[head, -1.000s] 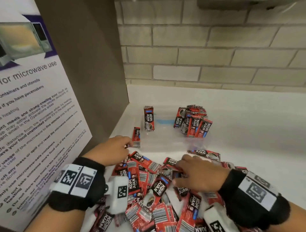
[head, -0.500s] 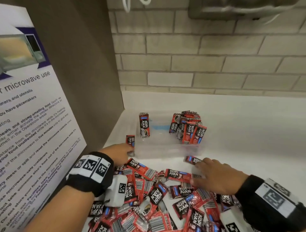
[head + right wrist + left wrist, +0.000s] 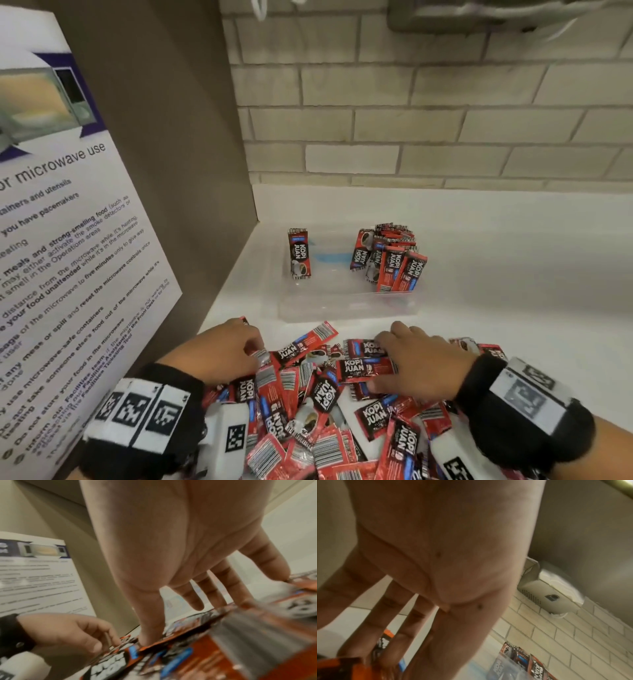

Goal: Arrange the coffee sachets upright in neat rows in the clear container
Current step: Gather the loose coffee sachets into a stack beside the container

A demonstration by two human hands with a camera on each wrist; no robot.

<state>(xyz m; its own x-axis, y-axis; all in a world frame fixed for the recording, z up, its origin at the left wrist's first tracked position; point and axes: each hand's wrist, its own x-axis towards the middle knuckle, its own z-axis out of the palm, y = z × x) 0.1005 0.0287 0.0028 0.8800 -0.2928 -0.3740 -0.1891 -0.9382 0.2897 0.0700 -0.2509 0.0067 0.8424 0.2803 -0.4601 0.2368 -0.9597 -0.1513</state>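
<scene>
On the white counter [image 3: 513,274], near edge: loose pile of red/black Kopi Juan sachets [image 3: 308,404], lying flat, long axes pointing every which way, some barcode-side up. Top sachet [image 3: 366,369] lies with its long axis left-right, label readable from the head view; another sachet [image 3: 308,339] just beyond it runs diagonally, barcode end toward the container. Clear container [image 3: 346,310] sits just past the pile, toward the wall. Inside it: one sachet [image 3: 299,253] standing upright at the left end, long axis vertical, cup print at the bottom; a cluster of upright sachets [image 3: 390,260] at the right end, leaning slightly, packed against each other, middle of the container bare. Right hand [image 3: 416,365] is palm-down on the pile, fingers straight and spread, tips pressing on sachets, nothing gripped. Left hand [image 3: 222,353] is at the pile's left edge, fingers curled; the right wrist view shows thumb and fingertips pinching at a sachet edge [image 3: 122,641]. Brown panel [image 3: 178,171] with a microwave-use notice [image 3: 68,257] on the left, pale brick wall [image 3: 428,120] behind, grey wall-mounted dispenser [image 3: 553,592] above.
</scene>
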